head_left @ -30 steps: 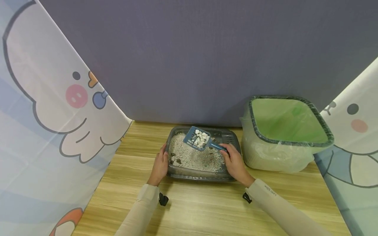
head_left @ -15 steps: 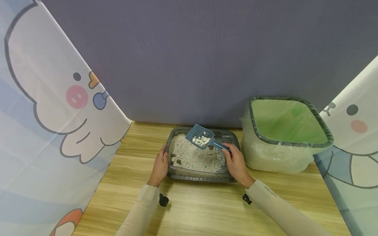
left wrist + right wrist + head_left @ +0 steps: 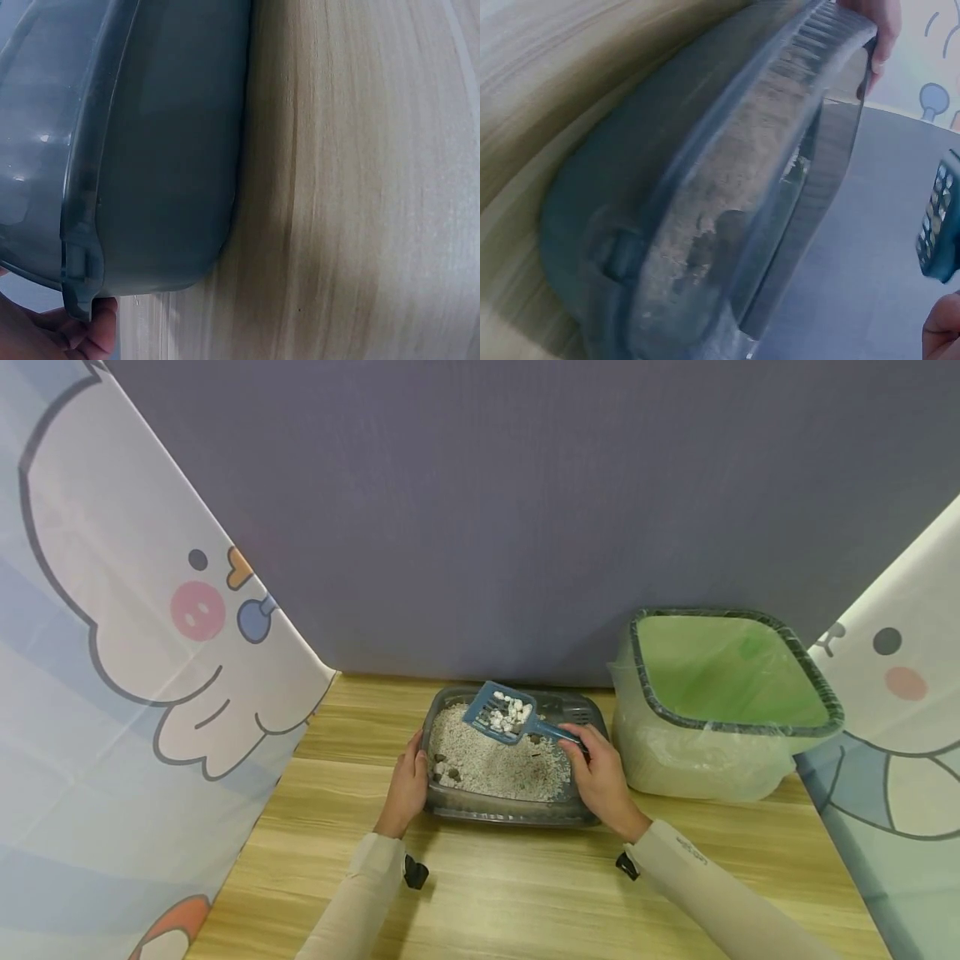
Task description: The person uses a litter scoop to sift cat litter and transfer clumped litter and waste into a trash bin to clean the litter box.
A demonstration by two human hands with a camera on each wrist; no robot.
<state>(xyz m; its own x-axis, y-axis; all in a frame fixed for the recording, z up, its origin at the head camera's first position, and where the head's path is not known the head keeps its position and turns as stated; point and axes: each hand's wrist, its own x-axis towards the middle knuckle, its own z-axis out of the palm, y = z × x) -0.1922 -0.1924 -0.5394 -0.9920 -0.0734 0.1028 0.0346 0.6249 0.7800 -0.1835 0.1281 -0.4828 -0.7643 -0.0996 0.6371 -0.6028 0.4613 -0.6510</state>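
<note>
My right hand (image 3: 602,777) grips the handle of a blue slotted litter scoop (image 3: 534,724), held over the litter box. White clumps (image 3: 508,717) lie in the scoop's head. Below it, the dark grey translucent litter box (image 3: 502,811) contains pale litter (image 3: 487,768), with a few brown lumps (image 3: 453,773) near its front left. My left hand (image 3: 406,785) holds the box's left rim; in the left wrist view its curled fingers (image 3: 102,330) show under the rim. The right wrist view catches the perforated scoop head (image 3: 939,217) at its right edge, above part of my right hand (image 3: 943,326).
A pale green bin (image 3: 675,768) with a dark rim and a clear plastic liner stands just right of the litter box. Behind the wooden table (image 3: 510,893) rises a grey wall panel (image 3: 480,527). Cartoon-printed sheets (image 3: 135,727) hang at both sides.
The scoop tilted and shifted slightly right and up, then came back left and lower. The clumps slid about in its head. My left hand stayed on the box.
</note>
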